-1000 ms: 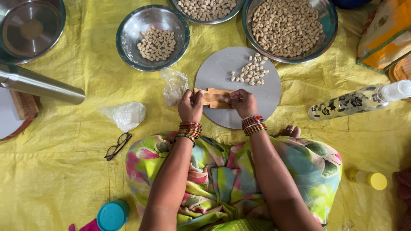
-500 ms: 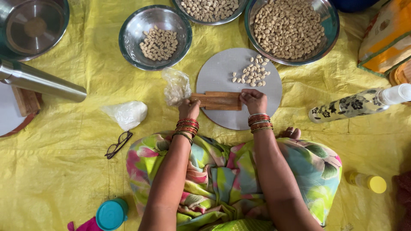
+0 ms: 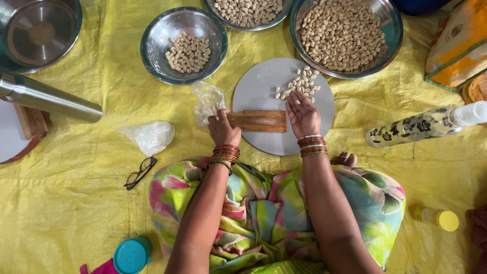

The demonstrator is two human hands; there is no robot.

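Note:
A ridged wooden board [image 3: 257, 121] lies across a round grey board [image 3: 258, 83]. My left hand [image 3: 223, 129] grips the wooden board's left end. My right hand [image 3: 302, 114] rests flat at its right end, fingers reaching toward a small heap of pale dough pieces [image 3: 298, 84] on the grey board. Both wrists wear red and green bangles. A crumpled clear plastic bag [image 3: 209, 101] lies just left of the grey board.
Steel bowls of pale pieces stand behind: a small one [image 3: 183, 44], a large one [image 3: 347, 35], another at the top [image 3: 248, 11]. A steel cylinder [image 3: 48, 97], eyeglasses [image 3: 139, 172], a patterned bottle [image 3: 423, 126], a teal lid [image 3: 131, 255] and a yellow-capped bottle [image 3: 437, 218] lie on the yellow sheet.
My right hand has left the wooden board's end and opened flat, reaching up toward the dough pieces. My left hand still holds the board's left end.

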